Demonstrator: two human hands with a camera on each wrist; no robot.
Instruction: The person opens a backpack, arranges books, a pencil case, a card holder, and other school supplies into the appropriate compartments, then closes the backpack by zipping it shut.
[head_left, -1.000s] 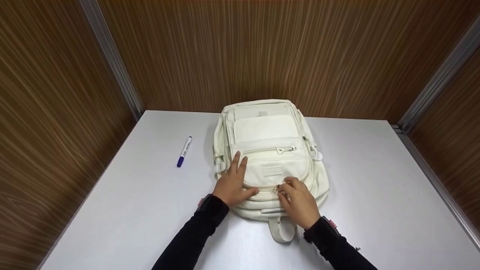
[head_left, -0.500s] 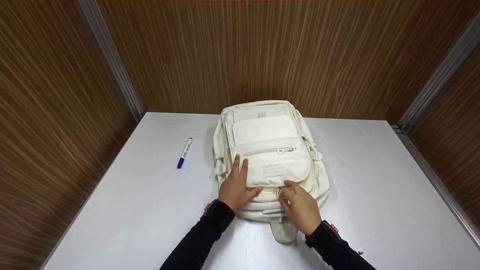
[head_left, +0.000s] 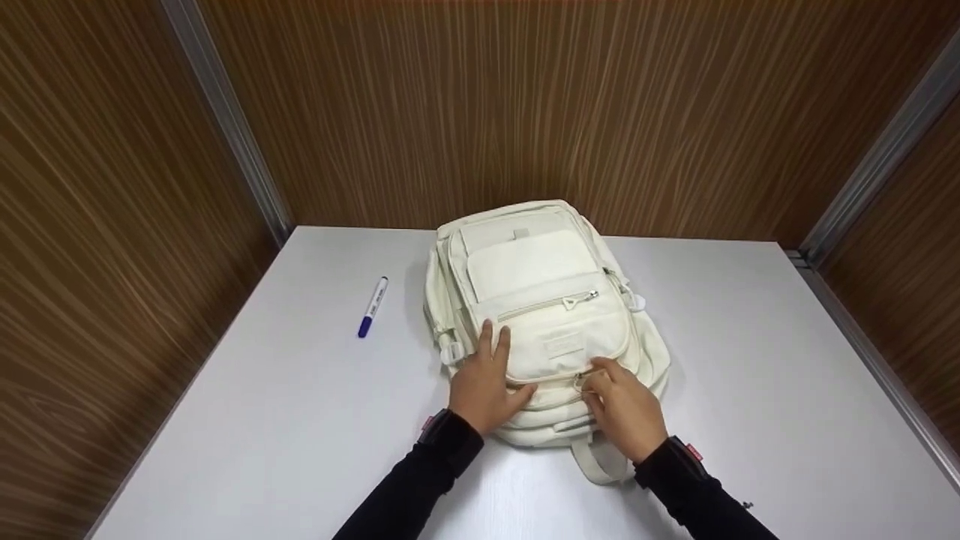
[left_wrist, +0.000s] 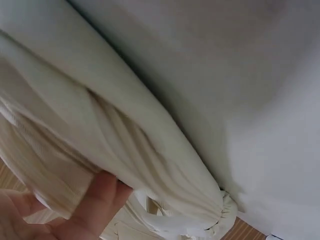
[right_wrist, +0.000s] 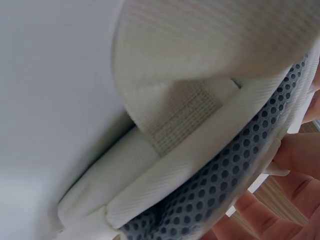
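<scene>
A cream backpack (head_left: 536,266) lies on its back on the table, its webbing top loop (head_left: 600,463) toward the person. My left hand (head_left: 484,386) rests with spread fingers on the bag's front left side, thumb reaching over the near pocket edge. The right hand (head_left: 624,405) pinches the zipper pull (head_left: 579,381) at the near edge of the front pocket, where a narrow gap shows. In the left wrist view, the left fingers (left_wrist: 97,205) touch the bag's fabric folds. Right wrist view: the fingers (right_wrist: 300,160) lie beyond a grey mesh strip (right_wrist: 215,180), and the pull is hidden.
A white marker with a blue cap (head_left: 373,307) lies on the white table (head_left: 300,420), left of the backpack. Wood-grain panels (head_left: 480,105) enclose the table at the back and both sides. A side buckle (head_left: 452,352) sits on the bag's left edge.
The backpack has turned slightly, its near end shifting right with the top loop. Both hands have shifted right along with it, the right still pinching the zipper pull.
</scene>
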